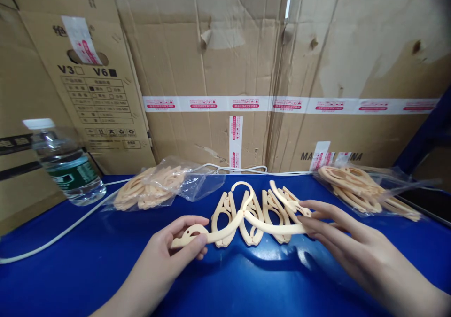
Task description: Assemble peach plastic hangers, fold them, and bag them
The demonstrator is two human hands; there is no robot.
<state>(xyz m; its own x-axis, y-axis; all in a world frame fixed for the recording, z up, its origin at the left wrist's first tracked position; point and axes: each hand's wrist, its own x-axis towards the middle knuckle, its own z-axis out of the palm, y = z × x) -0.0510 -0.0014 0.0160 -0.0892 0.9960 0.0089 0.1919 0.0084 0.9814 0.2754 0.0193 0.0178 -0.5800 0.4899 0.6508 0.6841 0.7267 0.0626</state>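
A cream folding hanger point(225, 231) is held over the blue table, its arms spread and its hook up. My left hand point(179, 244) is closed round the hanger's left end, thumb in front. At the right end, my right hand point(334, 225) has its fingers closed on the hanger's arm. A slim cream piece slants up left from those fingers; I cannot tell whether it is part of this hanger. Right behind the held hanger, several folded hangers point(222, 220) stand in a row, partly covered by it.
Clear plastic bags hold more cream hangers, one bag point(151, 188) at the left and another bag point(362, 190) at the right. A water bottle point(68, 166) stands far left. A white cable point(66, 230) crosses the blue table point(239, 289). Cardboard boxes point(211, 63) form the back.
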